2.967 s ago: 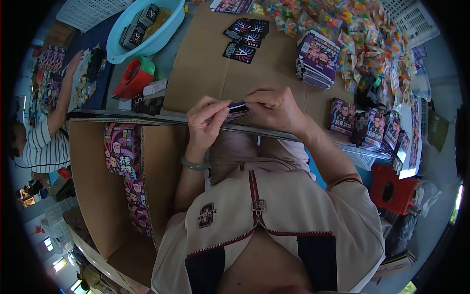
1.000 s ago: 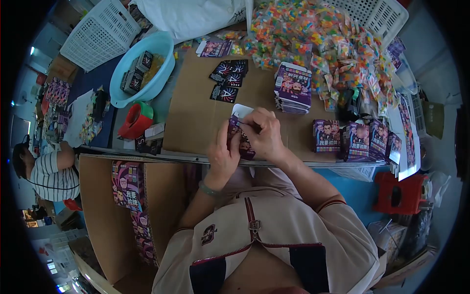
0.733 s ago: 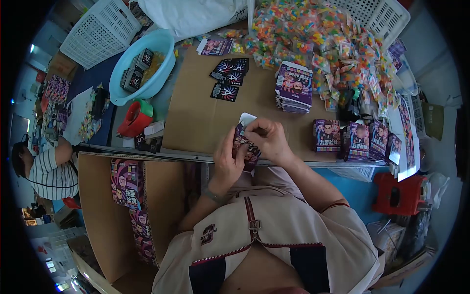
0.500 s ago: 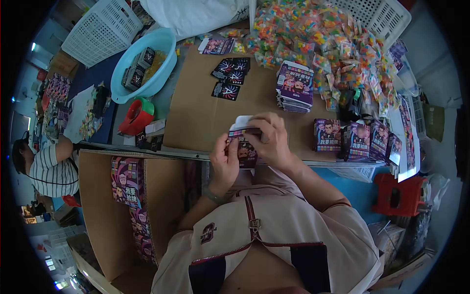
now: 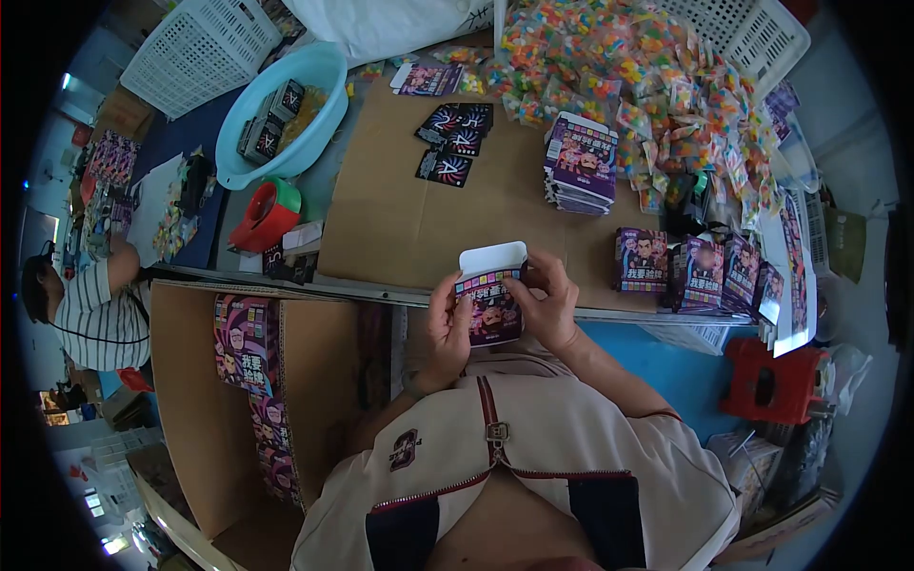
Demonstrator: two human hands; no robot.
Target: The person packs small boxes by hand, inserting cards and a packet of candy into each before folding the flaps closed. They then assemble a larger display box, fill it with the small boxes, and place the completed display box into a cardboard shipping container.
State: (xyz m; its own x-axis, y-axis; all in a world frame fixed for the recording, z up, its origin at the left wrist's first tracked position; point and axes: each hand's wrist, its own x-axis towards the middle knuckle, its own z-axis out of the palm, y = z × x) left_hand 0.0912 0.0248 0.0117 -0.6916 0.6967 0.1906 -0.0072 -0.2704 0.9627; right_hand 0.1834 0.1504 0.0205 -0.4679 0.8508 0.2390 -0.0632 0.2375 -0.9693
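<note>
- Purple printed cardboard box [image 5: 491, 306], white flap raised, at the centre of the frame, before the cardboard-covered surface [image 5: 400, 224].
- Left hand [image 5: 447, 328]: fingers gripping its left edge.
- Right hand [image 5: 549, 303]: fingers pinching its upper right side.

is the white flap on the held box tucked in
No, the white flap sticks out past the far edge of the purple box.

One held box [image 5: 491, 314], one blue basin [image 5: 316, 146]
</note>
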